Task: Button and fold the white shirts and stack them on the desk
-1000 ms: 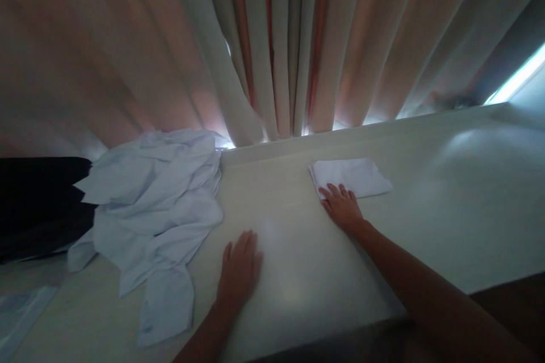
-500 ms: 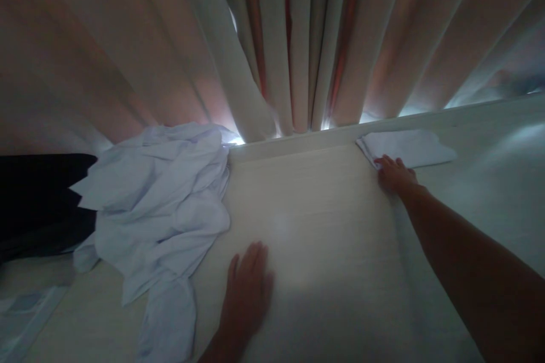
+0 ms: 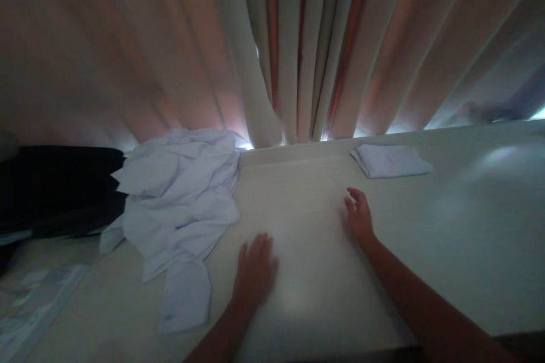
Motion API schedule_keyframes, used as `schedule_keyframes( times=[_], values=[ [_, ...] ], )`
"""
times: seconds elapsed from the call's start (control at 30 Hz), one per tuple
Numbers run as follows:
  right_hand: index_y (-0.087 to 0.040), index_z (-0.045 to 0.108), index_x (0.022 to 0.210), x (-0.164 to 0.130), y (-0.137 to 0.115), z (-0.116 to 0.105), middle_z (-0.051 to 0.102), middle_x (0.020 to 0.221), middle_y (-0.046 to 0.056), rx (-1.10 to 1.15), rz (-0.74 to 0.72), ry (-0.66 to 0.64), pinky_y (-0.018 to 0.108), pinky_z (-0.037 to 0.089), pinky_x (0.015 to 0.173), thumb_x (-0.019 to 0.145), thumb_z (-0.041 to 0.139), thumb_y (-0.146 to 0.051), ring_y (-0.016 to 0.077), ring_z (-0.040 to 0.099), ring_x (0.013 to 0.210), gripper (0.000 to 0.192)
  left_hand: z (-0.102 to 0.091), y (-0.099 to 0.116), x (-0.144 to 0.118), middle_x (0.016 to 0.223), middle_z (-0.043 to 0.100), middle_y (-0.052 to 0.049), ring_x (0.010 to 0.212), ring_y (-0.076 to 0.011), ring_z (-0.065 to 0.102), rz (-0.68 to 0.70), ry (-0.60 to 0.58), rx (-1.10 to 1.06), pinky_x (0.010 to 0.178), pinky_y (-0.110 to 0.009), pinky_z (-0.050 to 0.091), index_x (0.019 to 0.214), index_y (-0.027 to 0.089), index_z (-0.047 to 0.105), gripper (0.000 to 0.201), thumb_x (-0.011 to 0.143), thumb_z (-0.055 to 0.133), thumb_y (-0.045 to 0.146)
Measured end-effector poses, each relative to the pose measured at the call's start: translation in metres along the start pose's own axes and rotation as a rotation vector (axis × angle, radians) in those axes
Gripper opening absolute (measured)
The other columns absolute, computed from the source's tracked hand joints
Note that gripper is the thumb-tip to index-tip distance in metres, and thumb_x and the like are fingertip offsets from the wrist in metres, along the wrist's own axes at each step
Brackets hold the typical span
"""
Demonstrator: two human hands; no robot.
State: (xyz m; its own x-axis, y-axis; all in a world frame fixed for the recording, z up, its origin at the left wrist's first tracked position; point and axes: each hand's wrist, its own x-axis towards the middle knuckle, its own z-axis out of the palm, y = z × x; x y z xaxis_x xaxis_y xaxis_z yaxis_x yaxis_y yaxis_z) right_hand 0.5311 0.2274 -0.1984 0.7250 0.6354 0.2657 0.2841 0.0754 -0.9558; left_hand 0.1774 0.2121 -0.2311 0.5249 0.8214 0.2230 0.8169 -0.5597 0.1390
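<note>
A folded white cloth lies flat near the back edge, to the right. Just in front of it and to its left, my right hand is apart from the cloth, fingers loosely curled and spread, holding nothing. My left hand hovers over or rests on the pale surface, palm down with fingers stretched out; whether it touches cannot be told. To its left is a crumpled heap of white garments, with a sleeve-like end hanging toward the front.
Dark folded cloth is stacked beside the white heap at the far left. A clear plastic packet lies at the lower left. Pinkish curtains hang behind the pale table, whose front edge shows at the lower right.
My right hand has let go of the folded white cloth and come back toward the left and nearer to me. The view has shifted; my left hand stays near the same place.
</note>
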Motion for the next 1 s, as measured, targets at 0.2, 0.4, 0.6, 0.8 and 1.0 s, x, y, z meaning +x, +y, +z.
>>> schedule_keyframes(
  times=[0.2, 0.4, 0.6, 0.8, 1.0],
  values=[
    [-0.029, 0.042, 0.115, -0.090, -0.040, 0.061, 0.066, 0.106, 0.007, 0.209, 0.185, 0.243, 0.039, 0.053, 0.073, 0.084, 0.032, -0.054, 0.0220, 0.068, 0.091, 0.041, -0.037, 0.063, -0.016, 0.159, 0.032, -0.017, 0.149, -0.0276, 0.025, -0.196, 0.003, -0.512, 0.120, -0.052, 0.027, 0.152, 0.011, 0.034, 0.056, 0.099, 0.032, 0.028],
    [-0.033, 0.041, 0.112, -0.090, -0.081, 0.069, 0.062, 0.095, 0.007, 0.242, 0.209, 0.310, 0.037, 0.046, 0.055, 0.076, 0.022, -0.060, 0.0230, 0.062, 0.071, 0.049, -0.106, 0.155, -0.098, 0.144, 0.051, -0.012, 0.128, -0.0273, 0.051, 0.044, -0.194, -1.008, 0.100, -0.047, 0.049, 0.135, 0.031, 0.054, 0.040, 0.096, 0.054, 0.042],
    [-0.031, 0.042, 0.113, -0.082, -0.120, 0.058, 0.061, 0.091, 0.006, 0.295, 0.205, 0.261, 0.033, 0.044, 0.052, 0.080, 0.027, -0.053, 0.0202, 0.060, 0.066, 0.043, -0.147, 0.109, -0.144, 0.121, 0.064, -0.009, 0.105, -0.0224, 0.062, 0.014, -0.133, -1.069, 0.083, -0.042, 0.057, 0.117, 0.026, 0.063, 0.025, 0.096, 0.056, 0.038],
    [-0.026, 0.051, 0.100, -0.107, -0.154, 0.119, 0.061, 0.080, -0.001, 0.374, 0.210, -0.017, 0.023, 0.044, 0.053, 0.076, 0.050, -0.041, 0.0112, 0.056, 0.061, 0.029, -0.167, 0.027, -0.117, 0.060, 0.065, -0.005, 0.057, -0.0149, 0.061, -0.098, -0.017, -1.154, 0.051, -0.024, 0.045, 0.068, 0.017, 0.071, 0.052, 0.096, 0.042, 0.050],
    [-0.025, 0.062, 0.100, -0.142, -0.183, 0.202, 0.068, 0.082, -0.001, 0.346, 0.214, -0.568, 0.021, 0.045, 0.051, 0.073, 0.062, -0.039, 0.0113, 0.060, 0.061, 0.030, -0.178, -0.046, -0.092, 0.045, 0.054, 0.000, 0.040, -0.0092, 0.048, -0.393, 0.145, -1.325, 0.044, -0.021, 0.038, 0.064, 0.014, 0.067, 0.055, 0.091, 0.046, 0.057]
  ],
)
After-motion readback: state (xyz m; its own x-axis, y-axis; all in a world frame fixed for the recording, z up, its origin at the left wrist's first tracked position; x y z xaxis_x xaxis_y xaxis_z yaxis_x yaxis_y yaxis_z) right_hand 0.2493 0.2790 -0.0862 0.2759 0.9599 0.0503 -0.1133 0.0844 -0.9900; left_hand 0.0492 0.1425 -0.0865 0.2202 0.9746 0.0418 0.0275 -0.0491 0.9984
